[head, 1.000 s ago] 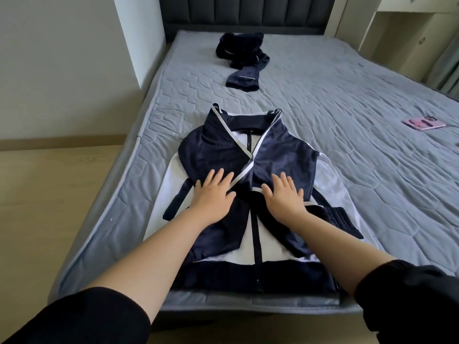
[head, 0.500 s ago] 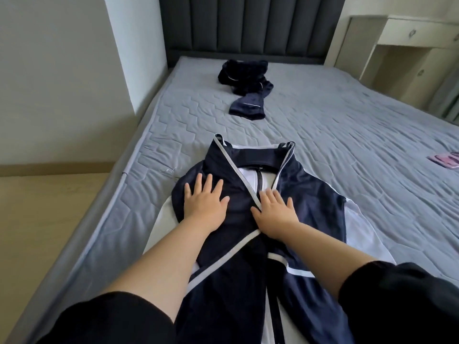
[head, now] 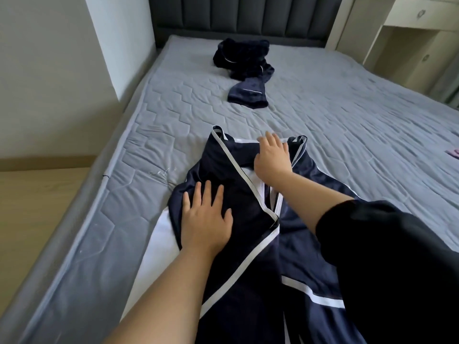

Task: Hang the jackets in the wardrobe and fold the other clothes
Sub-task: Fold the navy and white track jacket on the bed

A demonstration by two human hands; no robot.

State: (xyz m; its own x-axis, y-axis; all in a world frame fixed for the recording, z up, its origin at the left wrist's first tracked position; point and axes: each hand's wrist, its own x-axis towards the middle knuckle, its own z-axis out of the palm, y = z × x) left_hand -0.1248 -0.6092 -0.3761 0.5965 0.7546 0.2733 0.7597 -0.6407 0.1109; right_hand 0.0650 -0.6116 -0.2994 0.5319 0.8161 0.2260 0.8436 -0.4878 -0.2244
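A navy jacket with white trim (head: 248, 209) lies flat on the grey mattress (head: 347, 135), its collar pointing toward the headboard and its sleeves folded across the front. My left hand (head: 205, 220) presses flat on the jacket's left shoulder with fingers spread. My right hand (head: 272, 157) rests on the collar area, fingers reaching over its far edge; I cannot make out whether they curl around the fabric. A second dark navy garment (head: 244, 68) lies crumpled near the headboard.
A dark padded headboard (head: 243, 16) closes the far end of the bed. A cream desk unit with drawers (head: 409, 33) stands at the right. A pink object (head: 453, 153) lies at the mattress's right edge. Wooden floor (head: 37, 194) and a white wall are at the left.
My right hand has slid up from the jacket's chest to its collar. The left hand has stayed on the left shoulder. The view has moved closer to the bed.
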